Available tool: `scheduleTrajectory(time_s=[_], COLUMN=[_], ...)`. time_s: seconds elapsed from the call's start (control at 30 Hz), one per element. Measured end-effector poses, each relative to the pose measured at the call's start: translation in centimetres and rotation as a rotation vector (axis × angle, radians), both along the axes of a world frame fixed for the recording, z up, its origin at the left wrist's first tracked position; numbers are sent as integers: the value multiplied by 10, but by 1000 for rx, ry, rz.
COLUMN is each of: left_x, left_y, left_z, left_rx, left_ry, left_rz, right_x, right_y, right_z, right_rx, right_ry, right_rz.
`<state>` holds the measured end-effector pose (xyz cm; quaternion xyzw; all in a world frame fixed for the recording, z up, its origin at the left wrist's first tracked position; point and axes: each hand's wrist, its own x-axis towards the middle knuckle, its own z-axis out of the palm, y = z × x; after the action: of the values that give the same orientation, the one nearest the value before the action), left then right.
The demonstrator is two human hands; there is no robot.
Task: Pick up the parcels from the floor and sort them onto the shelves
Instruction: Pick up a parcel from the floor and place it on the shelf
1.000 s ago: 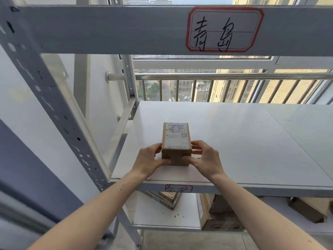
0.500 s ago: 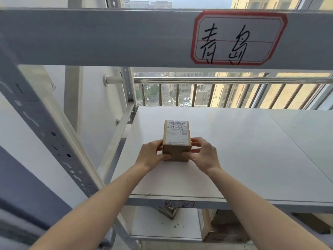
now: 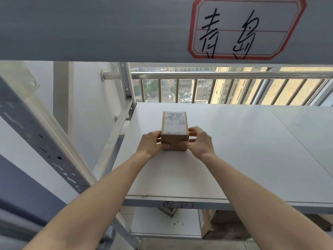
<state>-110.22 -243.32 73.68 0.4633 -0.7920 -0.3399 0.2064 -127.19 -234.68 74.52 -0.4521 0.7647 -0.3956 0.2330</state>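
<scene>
A small brown cardboard parcel (image 3: 174, 130) with a white shipping label on top rests on the white shelf board (image 3: 234, 150), towards its left side. My left hand (image 3: 150, 144) grips the parcel's left side and my right hand (image 3: 199, 141) grips its right side, thumbs on the near face. A small red-bordered label (image 3: 178, 204) is stuck on the shelf's front edge below the parcel.
The beam of the shelf above (image 3: 90, 27) crosses the top, carrying a large red-bordered handwritten label (image 3: 245, 27). A perforated grey upright (image 3: 41, 134) stands at left. A railing (image 3: 225, 75) and window lie behind. Cardboard boxes (image 3: 221, 226) sit on the lower shelf.
Both hands have pushed the parcel further back on the shelf, away from its front edge. The camera has moved closer and higher towards the upper beam.
</scene>
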Motion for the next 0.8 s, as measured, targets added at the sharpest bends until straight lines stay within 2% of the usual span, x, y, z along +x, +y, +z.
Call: scheduleTrajectory(time_s=[0.33, 0.57, 0.8], left_x=[6, 10, 19], left_y=[6, 26, 54], left_z=[-2, -4, -7], left_rx=[51, 88, 38], left_ry=[7, 72, 141], left_rz=[46, 192, 300], right_x=[4, 10, 24], right_y=[9, 25, 45], right_z=[-2, -8, -13], right_rx=[33, 25, 32], right_ry=[3, -54, -85], right_rz=[-20, -92, -220])
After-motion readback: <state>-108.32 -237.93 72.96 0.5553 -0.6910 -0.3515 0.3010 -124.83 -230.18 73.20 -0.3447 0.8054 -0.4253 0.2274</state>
